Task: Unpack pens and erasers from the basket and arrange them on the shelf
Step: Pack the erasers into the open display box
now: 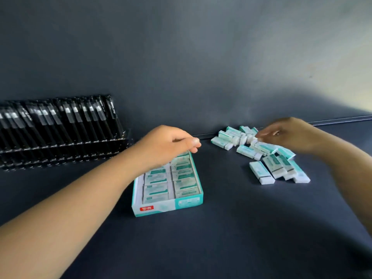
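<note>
I see my left hand [171,144] hanging over the far end of the open teal-and-white cardboard box of erasers [168,186], which sits near the middle of the dark matte shelf surface [221,228]. Its fingers are curled with the thumb pressed against them, but motion blur keeps me from telling whether anything is pinched there; the fingertips sit just above the box's far rim and the packed rows of sleeved erasers lie beneath the wrist. My right hand [285,135] reaches to the far right, fingers stretched forward and loosely together, its tips just at the loose pile of white erasers in teal paper sleeves [259,150] scattered against the back wall; I cannot say for certain that it touches one. Several of those erasers lie nearer, side by side, just below that hand's wrist. On the far left, well apart from both hands, a row of black pens in clear wrappers [60,121] leans in a clear acrylic tray [80,147].
</note>
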### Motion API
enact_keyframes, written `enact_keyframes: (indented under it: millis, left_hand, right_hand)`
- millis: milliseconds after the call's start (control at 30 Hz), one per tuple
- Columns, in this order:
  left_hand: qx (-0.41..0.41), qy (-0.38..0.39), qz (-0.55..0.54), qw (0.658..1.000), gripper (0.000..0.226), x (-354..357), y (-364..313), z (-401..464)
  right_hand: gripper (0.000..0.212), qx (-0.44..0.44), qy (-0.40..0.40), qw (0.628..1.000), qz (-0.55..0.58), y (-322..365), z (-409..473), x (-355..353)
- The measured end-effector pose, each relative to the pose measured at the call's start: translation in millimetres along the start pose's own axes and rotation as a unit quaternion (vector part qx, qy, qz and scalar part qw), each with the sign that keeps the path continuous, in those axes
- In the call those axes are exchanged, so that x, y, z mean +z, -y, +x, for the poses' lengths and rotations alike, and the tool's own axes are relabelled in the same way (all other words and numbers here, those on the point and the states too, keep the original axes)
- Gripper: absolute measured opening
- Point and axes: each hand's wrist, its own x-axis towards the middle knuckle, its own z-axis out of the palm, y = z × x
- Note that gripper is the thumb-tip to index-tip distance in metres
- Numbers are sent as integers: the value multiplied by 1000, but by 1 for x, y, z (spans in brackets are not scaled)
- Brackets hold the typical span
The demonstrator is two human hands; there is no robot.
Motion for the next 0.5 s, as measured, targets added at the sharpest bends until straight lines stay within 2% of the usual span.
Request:
enact_keyframes:
  millis: [100, 233, 367, 500]
  left_hand:
    - [11, 58, 94, 994, 18, 23, -18, 24]
    - [3, 112, 129, 985, 23, 48, -34, 55]
    - [-8, 204, 162, 965, 59, 82, -43, 72]
    - [-31, 212, 262, 941, 91, 115, -45, 79]
  right_hand:
    - [17, 14, 26, 1000, -2, -20, 0, 7]
    - [18, 17, -13, 999, 42, -46, -2, 20]
    - [20, 8, 28, 996, 81, -56, -4, 22]
    - [21, -10, 71, 995, 71, -59, -3, 16]
